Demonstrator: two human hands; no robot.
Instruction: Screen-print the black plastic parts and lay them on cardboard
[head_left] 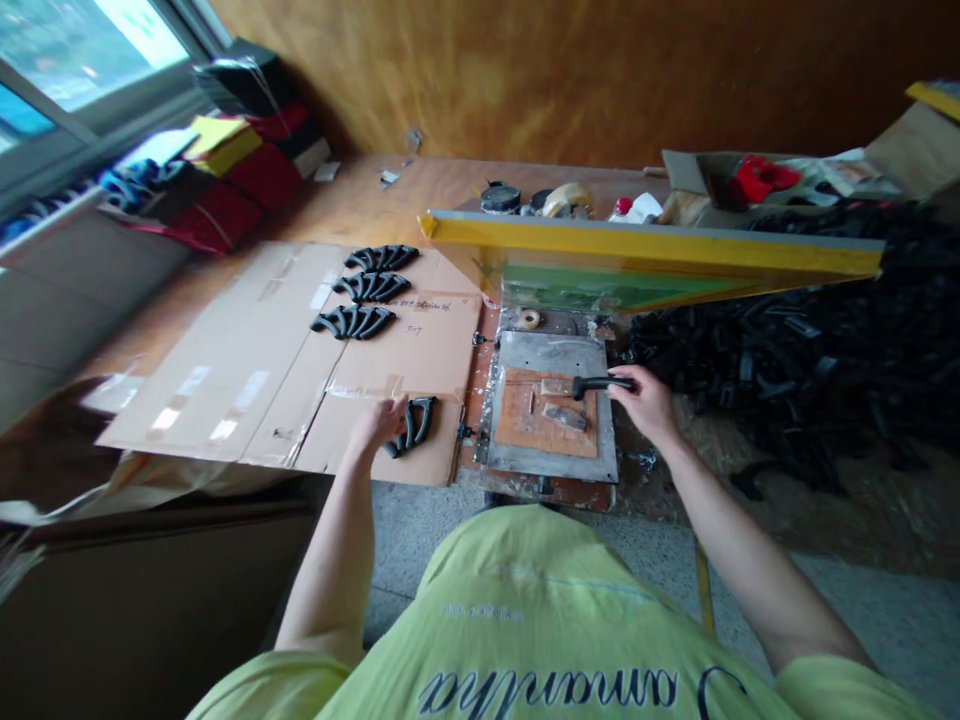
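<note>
Between the fingers and thumb of my right hand (646, 405) is a curved black plastic handle (596, 384). Its far end hangs over a brown board (514, 435) with small blocks (566, 416) on it, set on a grey metal plate (551, 466). On the cardboard to the left, my left hand (379, 422) is closed at the edge of a small group of similar black handles (421, 425). Its fingertips pinch the leftmost handle, partly hidden by the hand. Farther back on the cardboard lie three rows of black handles (356, 322).
A yellow-edged screen frame (645, 245) is tilted up behind the plate. To the right is a large heap of black handles (795, 370). A tape roll (529, 319) lies behind the plate. Flattened cardboard (225, 350) covers the left side; boxes (240, 190) stand by the window.
</note>
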